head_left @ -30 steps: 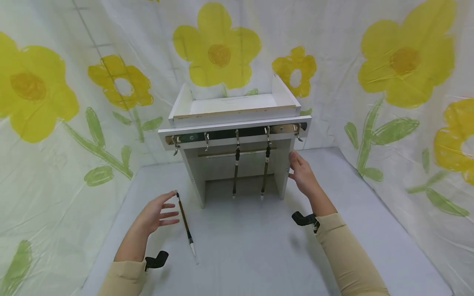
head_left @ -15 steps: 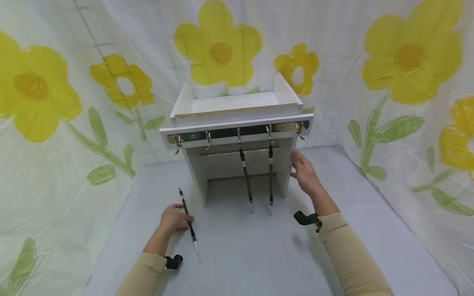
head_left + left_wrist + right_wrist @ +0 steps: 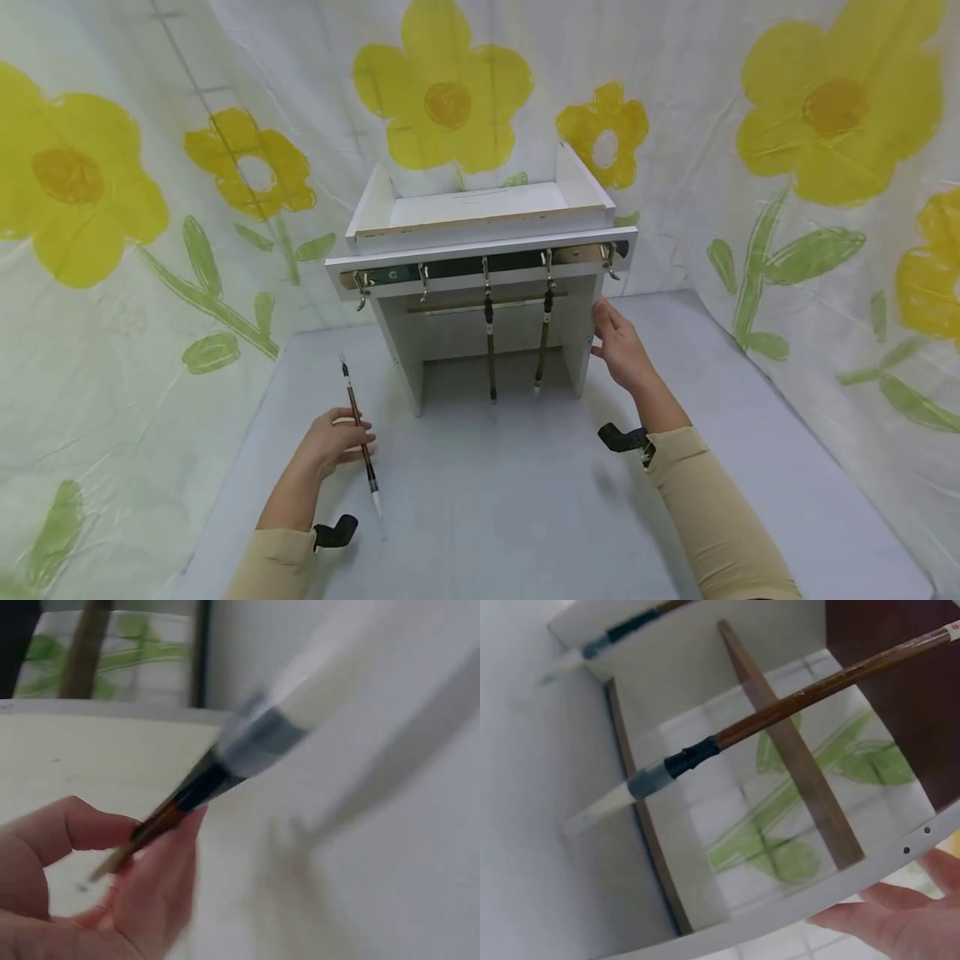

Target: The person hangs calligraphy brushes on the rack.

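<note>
A writing brush (image 3: pixel 367 462) with a brown handle and clear-covered white tip is pinched between the thumb and fingers of my left hand (image 3: pixel 326 446), left of the white wooden rack (image 3: pixel 420 260). Its tip slants down toward me. In the left wrist view the brush tip (image 3: pixel 330 667) points up and right, blurred. My right hand (image 3: pixel 622 354) touches the outer face of the rack's right side panel (image 3: pixel 581 342). Two similar brushes hang from hooks on the rack's metal strip: a middle brush (image 3: pixel 491 350) and a right brush (image 3: pixel 543 342).
Bare hooks on the strip include the far-left hook (image 3: pixel 361 292), the second hook (image 3: pixel 423 282) and the far-right hook (image 3: pixel 610 262). An open shelf tray (image 3: pixel 480 208) tops the rack. The grey-white table (image 3: pixel 510 517) meets a flowered curtain (image 3: pixel 322 167) behind.
My left hand goes from touching the brush's top end to pinching its handle, then shifts slightly left with it. The hanging brushes swing. The right hand stays at the panel.
</note>
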`<state>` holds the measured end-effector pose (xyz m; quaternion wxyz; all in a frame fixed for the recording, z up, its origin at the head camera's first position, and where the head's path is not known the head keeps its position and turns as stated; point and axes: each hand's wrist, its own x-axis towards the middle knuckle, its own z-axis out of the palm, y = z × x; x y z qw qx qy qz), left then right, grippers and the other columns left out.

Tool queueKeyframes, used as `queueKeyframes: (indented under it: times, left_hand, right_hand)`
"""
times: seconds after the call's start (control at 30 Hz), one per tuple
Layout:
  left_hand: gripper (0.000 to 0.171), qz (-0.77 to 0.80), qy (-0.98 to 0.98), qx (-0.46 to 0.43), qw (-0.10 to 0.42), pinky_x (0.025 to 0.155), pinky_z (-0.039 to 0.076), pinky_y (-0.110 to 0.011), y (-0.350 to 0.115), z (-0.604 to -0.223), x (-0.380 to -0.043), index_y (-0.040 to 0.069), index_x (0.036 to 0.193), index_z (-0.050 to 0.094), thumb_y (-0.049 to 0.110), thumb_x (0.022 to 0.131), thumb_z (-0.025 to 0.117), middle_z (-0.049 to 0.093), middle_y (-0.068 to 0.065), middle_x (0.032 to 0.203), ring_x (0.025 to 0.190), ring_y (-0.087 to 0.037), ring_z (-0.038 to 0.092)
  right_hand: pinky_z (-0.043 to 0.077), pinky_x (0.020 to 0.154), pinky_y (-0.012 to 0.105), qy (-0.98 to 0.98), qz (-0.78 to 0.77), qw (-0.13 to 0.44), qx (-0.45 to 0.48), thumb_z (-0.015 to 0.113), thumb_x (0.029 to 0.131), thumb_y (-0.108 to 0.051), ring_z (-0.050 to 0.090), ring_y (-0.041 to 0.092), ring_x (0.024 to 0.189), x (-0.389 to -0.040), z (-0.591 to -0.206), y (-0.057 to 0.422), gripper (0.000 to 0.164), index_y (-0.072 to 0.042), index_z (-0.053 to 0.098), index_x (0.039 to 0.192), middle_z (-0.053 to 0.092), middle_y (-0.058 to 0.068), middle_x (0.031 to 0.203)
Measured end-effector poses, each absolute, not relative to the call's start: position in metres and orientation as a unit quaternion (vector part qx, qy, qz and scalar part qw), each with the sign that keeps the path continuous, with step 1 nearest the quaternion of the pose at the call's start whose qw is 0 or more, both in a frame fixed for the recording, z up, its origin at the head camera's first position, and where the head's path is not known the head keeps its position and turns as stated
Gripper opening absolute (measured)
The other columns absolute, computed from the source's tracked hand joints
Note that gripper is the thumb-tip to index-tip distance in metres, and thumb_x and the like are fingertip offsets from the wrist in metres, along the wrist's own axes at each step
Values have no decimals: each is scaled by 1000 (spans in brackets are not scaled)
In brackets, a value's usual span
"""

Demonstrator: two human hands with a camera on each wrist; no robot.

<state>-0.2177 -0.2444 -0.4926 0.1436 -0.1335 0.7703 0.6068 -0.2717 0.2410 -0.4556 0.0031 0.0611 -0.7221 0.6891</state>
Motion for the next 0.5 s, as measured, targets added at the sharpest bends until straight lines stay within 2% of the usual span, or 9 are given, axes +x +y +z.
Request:
queueKeyframes:
  times: [0.1,0.23,0.37,0.43,0.5]
  left_hand:
    - [52,629,769,-63,93,82,61,-44,-250,-471,-210,3,140,36,-4,96,63,69,-18,119,97,-27,75]
    - [54,587,808,38,-19,80,61,-32,-246,-439,-192,12,142,42,-2,95,66,73,-1,111,94,-19,76]
    - [54,525,835,120,-111,77,59,-21,-227,-417,-172,14,140,50,-1,92,71,75,-6,110,89,-13,76]
    - [54,515,833,162,-121,77,58,-20,-212,-411,-163,14,139,52,-1,91,72,75,-11,111,89,-14,76]
    - [54,523,821,204,-104,77,59,-21,-196,-407,-157,13,139,53,-2,91,72,75,-14,112,89,-18,76]
  right_hand:
    - [34,111,66,-723,689,2,62,31,104,-60,26,39,151,-271,-457,242,67,-31,18,163,21,10,168]
    - [33,111,66,-722,689,-8,61,31,104,-59,25,40,151,-270,-458,241,66,-32,16,163,18,9,169]
    - [33,111,67,-718,693,-17,57,31,106,-54,24,41,152,-266,-454,238,63,-31,16,163,17,10,169]
    - [32,111,67,-717,694,-18,56,31,107,-51,23,43,152,-263,-449,237,63,-28,15,163,16,11,169]
    - [31,111,67,-717,695,-19,54,31,108,-49,22,43,151,-262,-447,237,62,-26,15,163,16,13,169]
